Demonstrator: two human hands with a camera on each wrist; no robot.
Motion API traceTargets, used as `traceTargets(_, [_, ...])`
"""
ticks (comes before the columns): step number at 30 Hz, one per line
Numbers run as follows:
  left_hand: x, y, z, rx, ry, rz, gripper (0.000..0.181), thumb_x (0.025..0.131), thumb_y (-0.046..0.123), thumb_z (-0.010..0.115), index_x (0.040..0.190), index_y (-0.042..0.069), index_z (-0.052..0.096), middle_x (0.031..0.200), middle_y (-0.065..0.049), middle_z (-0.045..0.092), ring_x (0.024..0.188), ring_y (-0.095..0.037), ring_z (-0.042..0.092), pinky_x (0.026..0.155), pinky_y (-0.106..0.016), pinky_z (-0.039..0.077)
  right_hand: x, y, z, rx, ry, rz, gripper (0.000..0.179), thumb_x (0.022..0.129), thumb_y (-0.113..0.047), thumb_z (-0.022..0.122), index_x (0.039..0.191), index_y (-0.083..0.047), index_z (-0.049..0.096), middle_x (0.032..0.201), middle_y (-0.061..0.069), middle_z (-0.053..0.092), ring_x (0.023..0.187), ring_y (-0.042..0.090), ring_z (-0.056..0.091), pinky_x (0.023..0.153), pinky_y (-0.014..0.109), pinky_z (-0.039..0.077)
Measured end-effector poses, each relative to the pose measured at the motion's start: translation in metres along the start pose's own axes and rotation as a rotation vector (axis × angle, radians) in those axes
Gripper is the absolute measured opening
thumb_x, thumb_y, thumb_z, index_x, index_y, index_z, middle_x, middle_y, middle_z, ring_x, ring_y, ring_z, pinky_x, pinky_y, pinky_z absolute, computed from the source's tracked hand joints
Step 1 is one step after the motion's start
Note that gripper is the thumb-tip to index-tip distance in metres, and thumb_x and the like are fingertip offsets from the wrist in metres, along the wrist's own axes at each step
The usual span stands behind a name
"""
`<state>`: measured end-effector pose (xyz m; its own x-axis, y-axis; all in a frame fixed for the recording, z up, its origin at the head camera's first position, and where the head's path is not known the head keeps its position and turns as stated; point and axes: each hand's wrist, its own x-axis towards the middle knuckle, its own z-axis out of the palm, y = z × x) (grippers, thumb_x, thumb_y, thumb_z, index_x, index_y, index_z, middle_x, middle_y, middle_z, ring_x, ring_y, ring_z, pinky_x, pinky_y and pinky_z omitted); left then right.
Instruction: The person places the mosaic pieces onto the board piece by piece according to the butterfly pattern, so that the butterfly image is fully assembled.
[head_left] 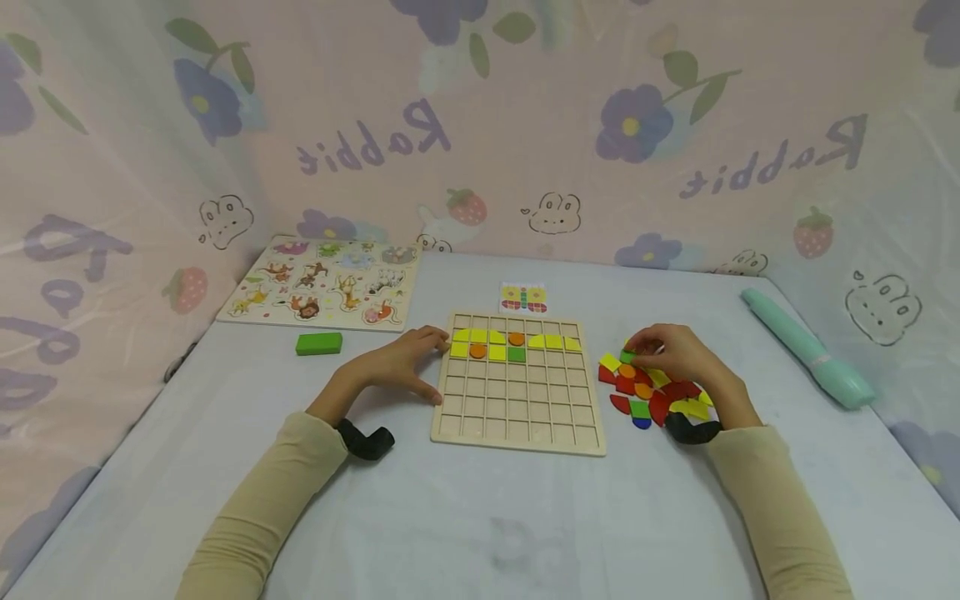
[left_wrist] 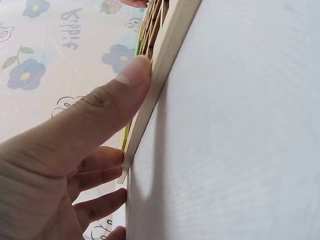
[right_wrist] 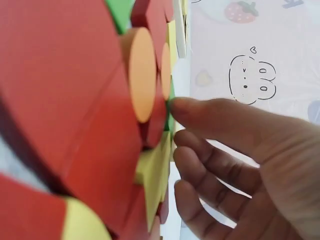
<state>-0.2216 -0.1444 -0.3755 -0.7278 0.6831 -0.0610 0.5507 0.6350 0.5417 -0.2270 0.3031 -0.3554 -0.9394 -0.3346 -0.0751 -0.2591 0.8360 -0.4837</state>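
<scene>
In the head view, a wooden grid board [head_left: 517, 406] lies mid-table with yellow, orange and green pieces in its upper two rows. My left hand [head_left: 397, 365] rests at its left side, thumb and fingers spread apart along the edge. The left wrist view shows the thumb [left_wrist: 107, 102] against the board's rim [left_wrist: 152, 87]. To the right, my right hand [head_left: 675, 357] pinches a green square piece [head_left: 627, 357] at the top of a loose pile. Red pieces [right_wrist: 100, 145] and an orange disc [right_wrist: 142, 75] lie close by in the right wrist view.
A small pattern card [head_left: 523, 298] lies behind the board. At the back left is an animal puzzle [head_left: 322, 283], with a green block [head_left: 318, 343] in front of it. A mint-coloured long object [head_left: 810, 348] lies far right. A patterned curtain [head_left: 480, 125] encloses the table.
</scene>
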Motion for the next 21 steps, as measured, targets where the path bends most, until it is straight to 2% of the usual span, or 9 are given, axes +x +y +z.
traceTargets(4, [0.0005, -0.0004, -0.0008, 0.008, -0.008, -0.006, 0.075, 0.068, 0.04, 0.082, 0.125, 0.007, 0.048, 0.144, -0.011, 0.034, 0.134, -0.031, 0.028, 0.111, -0.046, 0.024, 0.0012, 0.0029, 0.0019, -0.001, 0.003, -0.02, 0.024, 0.083, -0.012, 0.07, 0.104, -0.003, 0.067, 0.091, 0.006, 0.063, 0.084, 0.023, 0.055, 0.072, 0.031, 0.049])
traceTargets(11, [0.0031, -0.0015, 0.0004, 0.034, -0.004, 0.023, 0.076, 0.069, 0.042, 0.08, 0.127, 0.006, 0.047, 0.143, -0.012, 0.035, 0.134, -0.031, 0.029, 0.11, -0.046, 0.025, 0.0019, 0.0044, 0.0041, -0.02, -0.012, -0.01, 0.027, 0.083, -0.012, 0.069, 0.109, -0.004, 0.065, 0.092, 0.005, 0.062, 0.085, 0.022, 0.054, 0.074, 0.032, 0.05])
traceTargets(21, [0.0005, -0.0009, 0.0, 0.026, -0.011, -0.001, 0.077, 0.069, 0.041, 0.081, 0.128, 0.005, 0.047, 0.144, -0.013, 0.034, 0.135, -0.032, 0.027, 0.111, -0.046, 0.023, 0.0041, 0.0035, 0.0066, 0.006, -0.038, -0.016, 0.034, 0.083, -0.013, 0.069, 0.114, -0.002, 0.063, 0.101, 0.009, 0.06, 0.09, 0.024, 0.053, 0.078, 0.036, 0.051])
